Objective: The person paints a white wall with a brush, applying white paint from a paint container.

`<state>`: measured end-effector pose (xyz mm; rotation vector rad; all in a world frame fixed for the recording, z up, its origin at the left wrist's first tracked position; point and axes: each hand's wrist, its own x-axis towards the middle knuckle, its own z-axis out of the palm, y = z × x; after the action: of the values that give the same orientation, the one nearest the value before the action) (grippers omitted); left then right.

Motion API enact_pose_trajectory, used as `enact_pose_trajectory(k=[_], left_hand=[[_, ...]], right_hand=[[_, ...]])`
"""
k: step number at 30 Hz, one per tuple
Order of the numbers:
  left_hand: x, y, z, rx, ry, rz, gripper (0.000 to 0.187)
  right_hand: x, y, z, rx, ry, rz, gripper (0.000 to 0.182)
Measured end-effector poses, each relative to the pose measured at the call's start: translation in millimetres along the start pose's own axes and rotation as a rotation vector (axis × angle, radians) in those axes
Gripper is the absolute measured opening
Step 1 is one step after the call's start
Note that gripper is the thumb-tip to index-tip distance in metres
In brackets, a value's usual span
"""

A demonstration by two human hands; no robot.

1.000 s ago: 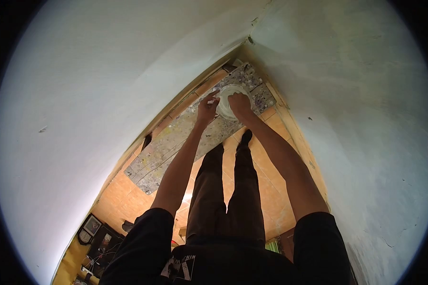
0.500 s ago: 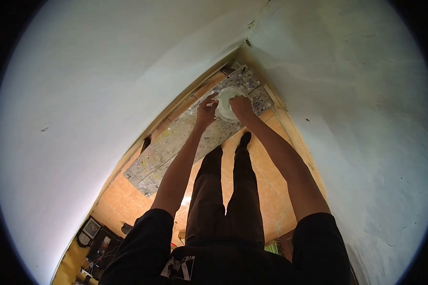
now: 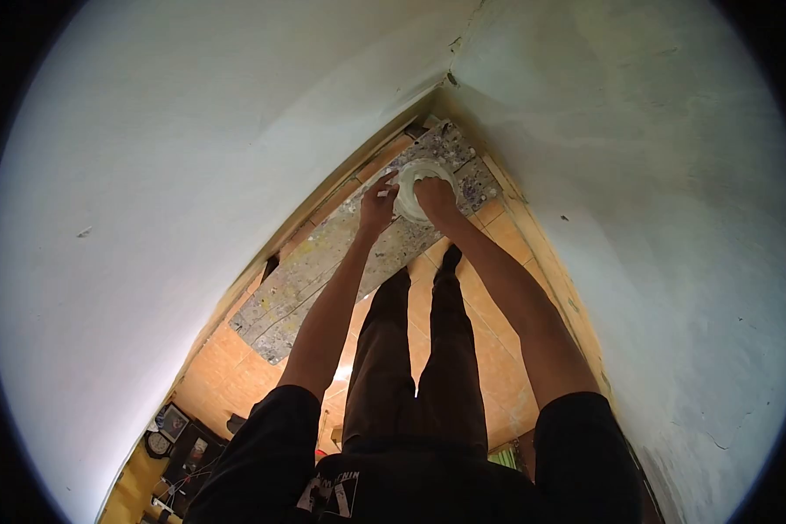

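Evidently the bowl [image 3: 407, 207] on the bench [image 3: 290, 284] is in use — right hand [image 3: 435, 197] curled over it, grip unclear; left hand [image 3: 376, 208] beside it, fingers loosely open. What's finished or left doesn't show.

The person is stretching both arms forward and down, the forearms converging. The left hand [image 3: 378, 205] is curving, its fingers spreading slightly; the right hand [image 3: 434, 195] is curling inward beside it, knuckles facing up, fingertips hidden. Both legs are standing nearly straight.
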<state>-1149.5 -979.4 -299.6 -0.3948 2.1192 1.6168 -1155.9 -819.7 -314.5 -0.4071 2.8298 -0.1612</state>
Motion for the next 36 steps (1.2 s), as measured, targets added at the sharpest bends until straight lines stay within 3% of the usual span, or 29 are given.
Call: enact_pose_trajectory(k=[5, 8, 14, 17, 18, 20, 27, 30, 33, 36], left_hand=[[4, -6, -4, 0.100, 0.018, 0.078, 0.031], [-13, 34, -7, 0.168, 0.019, -0.039, 0.030], [-11, 26, -5, 0.184, 0.052, 0.108, 0.030], [-7, 18, -6, 0.067, 0.012, 0.109, 0.031], [-7, 18, -4, -0.007, 0.023, 0.182, 0.032], [-7, 17, -5, 0.014, 0.010, 0.083, 0.032], [-23, 55, -8, 0.199, 0.061, -0.018, 0.034], [-13, 31, -8, 0.094, 0.088, -0.037, 0.035], [-22, 25, -8, -0.001, 0.129, 0.023, 0.033], [-20, 7, -12, 0.135, 0.100, 0.209, 0.031]], right_hand=[[-34, 18, -30, 0.227, 0.101, 0.162, 0.018], [-55, 24, -76, 0.322, 0.026, 0.250, 0.029], [-96, 23, -81, 0.468, 0.066, 0.390, 0.035], [-110, 19, -57, 0.599, 0.204, 0.401, 0.037], [-113, 16, -55, 0.601, 0.154, 0.417, 0.038], [-118, 8, -51, 0.605, 0.055, 0.447, 0.038], [-127, -4, -19, 0.721, 0.127, 0.478, 0.039], [-126, -3, -14, 0.747, 0.188, 0.469, 0.041], [-126, -3, -22, 0.765, 0.166, 0.494, 0.043], [-127, 2, -14, 0.810, 0.219, 0.497, 0.045]])
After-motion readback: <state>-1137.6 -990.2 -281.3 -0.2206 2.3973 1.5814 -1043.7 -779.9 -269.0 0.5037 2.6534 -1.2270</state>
